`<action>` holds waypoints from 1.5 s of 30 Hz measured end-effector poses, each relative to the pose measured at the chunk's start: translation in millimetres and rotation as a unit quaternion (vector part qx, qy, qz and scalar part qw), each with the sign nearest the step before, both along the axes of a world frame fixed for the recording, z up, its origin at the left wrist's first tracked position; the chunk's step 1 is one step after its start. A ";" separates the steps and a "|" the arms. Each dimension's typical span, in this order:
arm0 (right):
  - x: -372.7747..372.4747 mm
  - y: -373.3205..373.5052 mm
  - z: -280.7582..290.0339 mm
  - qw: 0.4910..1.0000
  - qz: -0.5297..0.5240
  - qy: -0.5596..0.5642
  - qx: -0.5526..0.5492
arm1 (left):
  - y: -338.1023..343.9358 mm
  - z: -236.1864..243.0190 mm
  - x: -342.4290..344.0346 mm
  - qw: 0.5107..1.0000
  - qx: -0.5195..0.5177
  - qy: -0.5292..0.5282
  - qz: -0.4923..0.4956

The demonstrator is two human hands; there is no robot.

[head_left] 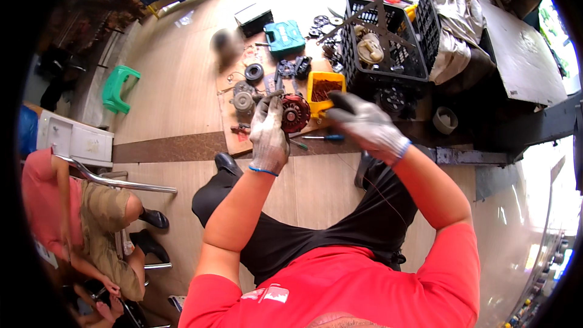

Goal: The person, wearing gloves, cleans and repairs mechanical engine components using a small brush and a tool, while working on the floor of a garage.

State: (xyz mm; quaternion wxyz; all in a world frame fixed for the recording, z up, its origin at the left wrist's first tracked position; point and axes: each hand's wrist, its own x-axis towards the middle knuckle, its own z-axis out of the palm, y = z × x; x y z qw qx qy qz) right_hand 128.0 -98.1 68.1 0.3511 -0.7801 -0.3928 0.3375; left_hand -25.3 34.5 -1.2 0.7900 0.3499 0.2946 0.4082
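My left hand, in a pale knitted glove with dark fingertips, is closed on a round motor stator with reddish-brown copper windings. The stator's open face is turned up, its slots ringed around a central hole. My right hand, gloved alike and a little blurred, is apart from the stator, its fingers stretched out and spread; nothing shows between them. Just beyond its fingertips a yellow tray holds reddish-brown bits. A thin wire trails across the floor and over my right leg.
On the cardboard lie a grey round motor part, a black ring and a blue-handled screwdriver. Farther off stand a teal case and a black crate. At left are a green stool and a seated person.
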 end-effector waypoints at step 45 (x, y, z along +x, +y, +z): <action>12.9 30.8 -99.4 0.962 0.205 -0.183 0.002 | 46.6 14.4 -15.8 0.964 -0.252 -0.051 -0.067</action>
